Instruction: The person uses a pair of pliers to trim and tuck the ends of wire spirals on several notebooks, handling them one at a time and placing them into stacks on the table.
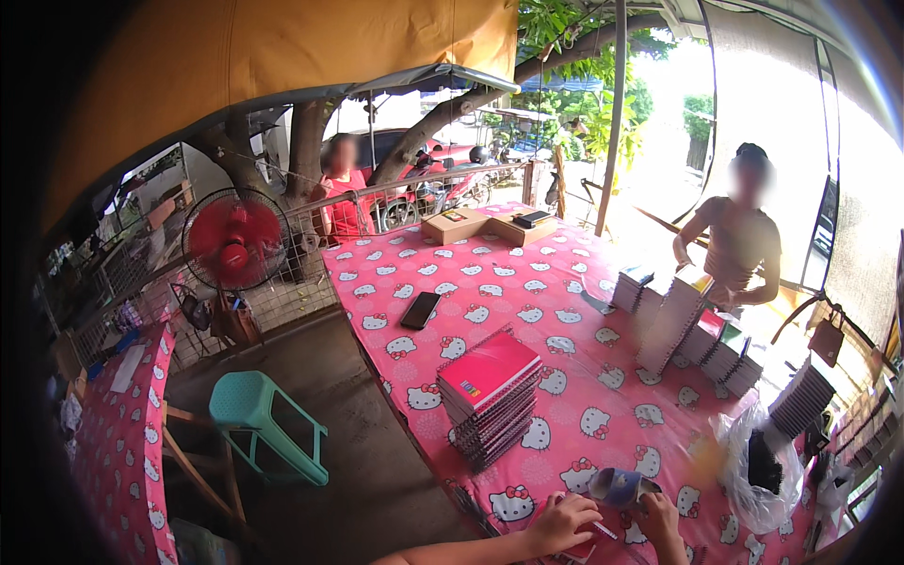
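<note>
At the near edge of the table, my left hand (563, 524) lies over a red spiral notebook (582, 549), its fingers bent onto the cover. My right hand (661, 519) is at the notebook's right side with its fingers curled together; what they hold is too small to make out. Just beyond both hands is a blue rounded object (614, 486), like a cup or a roll, close to my right fingertips. To the left of it stands a tall stack of spiral notebooks (490, 367) with a red cover on top.
A pink patterned cloth covers the table (513, 282). On it are a phone (420, 311), cardboard boxes (454, 226), notebook stacks (673, 320) and a plastic bag (758, 480). A person (744, 226) stands across. A green stool (264, 414) and a fan (235, 240) are left.
</note>
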Demonstrator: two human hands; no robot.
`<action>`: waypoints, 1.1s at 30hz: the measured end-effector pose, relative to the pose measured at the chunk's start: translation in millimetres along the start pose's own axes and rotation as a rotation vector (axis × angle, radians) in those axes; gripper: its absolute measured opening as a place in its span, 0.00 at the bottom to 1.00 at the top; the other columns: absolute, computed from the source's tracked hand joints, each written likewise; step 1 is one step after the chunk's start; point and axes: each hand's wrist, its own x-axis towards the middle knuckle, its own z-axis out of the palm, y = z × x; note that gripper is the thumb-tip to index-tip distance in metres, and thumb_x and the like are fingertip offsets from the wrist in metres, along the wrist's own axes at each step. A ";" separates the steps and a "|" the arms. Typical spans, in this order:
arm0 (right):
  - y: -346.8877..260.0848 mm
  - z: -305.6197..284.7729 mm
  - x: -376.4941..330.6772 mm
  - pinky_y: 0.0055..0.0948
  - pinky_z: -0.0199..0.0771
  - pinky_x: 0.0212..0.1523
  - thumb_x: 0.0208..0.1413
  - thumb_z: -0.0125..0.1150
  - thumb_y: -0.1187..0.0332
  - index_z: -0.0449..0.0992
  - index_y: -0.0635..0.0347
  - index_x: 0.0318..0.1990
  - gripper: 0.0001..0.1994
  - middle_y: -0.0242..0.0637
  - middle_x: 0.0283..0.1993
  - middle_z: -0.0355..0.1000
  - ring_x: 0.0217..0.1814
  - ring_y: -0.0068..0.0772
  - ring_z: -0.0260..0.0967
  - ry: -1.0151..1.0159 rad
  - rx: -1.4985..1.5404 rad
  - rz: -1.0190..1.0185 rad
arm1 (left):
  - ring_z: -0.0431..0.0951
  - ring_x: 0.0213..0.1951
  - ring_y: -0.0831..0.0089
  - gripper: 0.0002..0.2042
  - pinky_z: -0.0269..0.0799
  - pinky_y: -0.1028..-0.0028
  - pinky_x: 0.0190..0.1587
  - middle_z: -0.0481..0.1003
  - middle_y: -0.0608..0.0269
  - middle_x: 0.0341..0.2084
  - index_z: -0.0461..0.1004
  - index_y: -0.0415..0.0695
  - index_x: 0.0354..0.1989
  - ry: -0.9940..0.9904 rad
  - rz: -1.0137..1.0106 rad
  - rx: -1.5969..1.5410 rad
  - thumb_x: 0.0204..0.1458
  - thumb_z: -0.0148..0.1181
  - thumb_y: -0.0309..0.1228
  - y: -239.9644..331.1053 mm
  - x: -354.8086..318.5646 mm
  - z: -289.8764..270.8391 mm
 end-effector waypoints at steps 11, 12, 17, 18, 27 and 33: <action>-26.6 -11.0 26.0 0.40 0.71 0.35 0.37 0.60 0.73 0.69 0.63 0.35 0.14 0.45 0.32 0.72 0.34 0.51 0.70 0.114 0.199 0.278 | 0.71 0.47 0.73 0.16 0.54 0.56 0.57 0.74 0.69 0.36 0.75 0.50 0.42 -0.042 -0.067 -0.034 0.45 0.65 0.40 -2.9 -1.0 -3.5; -48.1 -37.6 28.7 0.35 0.72 0.35 0.38 0.65 0.72 0.71 0.66 0.36 0.15 0.41 0.30 0.73 0.33 0.41 0.73 0.219 0.554 0.141 | 0.71 0.47 0.73 0.15 0.54 0.56 0.57 0.74 0.69 0.36 0.75 0.50 0.41 -0.034 -0.074 -0.044 0.46 0.65 0.41 -4.8 -2.8 -3.9; -24.4 -39.7 -22.7 0.25 0.74 0.33 0.43 0.67 0.65 0.73 0.67 0.34 0.15 0.36 0.30 0.75 0.30 0.28 0.73 -0.201 0.907 0.056 | 0.72 0.47 0.72 0.16 0.57 0.54 0.56 0.75 0.68 0.37 0.76 0.49 0.39 -0.075 -0.048 -0.067 0.47 0.64 0.45 -3.8 8.5 -2.9; -28.4 -47.0 -25.2 0.26 0.74 0.35 0.43 0.67 0.66 0.74 0.66 0.35 0.14 0.35 0.31 0.75 0.31 0.27 0.73 -0.184 0.992 0.104 | 0.72 0.46 0.72 0.17 0.58 0.54 0.56 0.76 0.67 0.37 0.77 0.49 0.39 -0.095 -0.051 -0.064 0.47 0.64 0.46 -3.2 6.8 -4.1; -20.7 -36.6 -16.9 0.26 0.73 0.35 0.36 0.68 0.74 0.75 0.66 0.35 0.14 0.35 0.29 0.75 0.32 0.24 0.72 -0.004 0.894 0.060 | 0.71 0.48 0.64 0.13 0.63 0.63 0.54 0.74 0.60 0.41 0.76 0.44 0.40 -0.055 -0.056 -0.199 0.47 0.64 0.34 -17.9 13.4 -8.9; -48.8 -49.7 -1.8 0.25 0.72 0.28 0.32 0.61 0.79 0.75 0.64 0.36 0.16 0.35 0.27 0.75 0.28 0.29 0.74 -0.095 0.932 0.353 | 0.72 0.46 0.61 0.11 0.70 0.67 0.49 0.70 0.56 0.42 0.74 0.40 0.37 0.039 -0.068 -0.387 0.44 0.64 0.26 -25.3 1.7 -9.3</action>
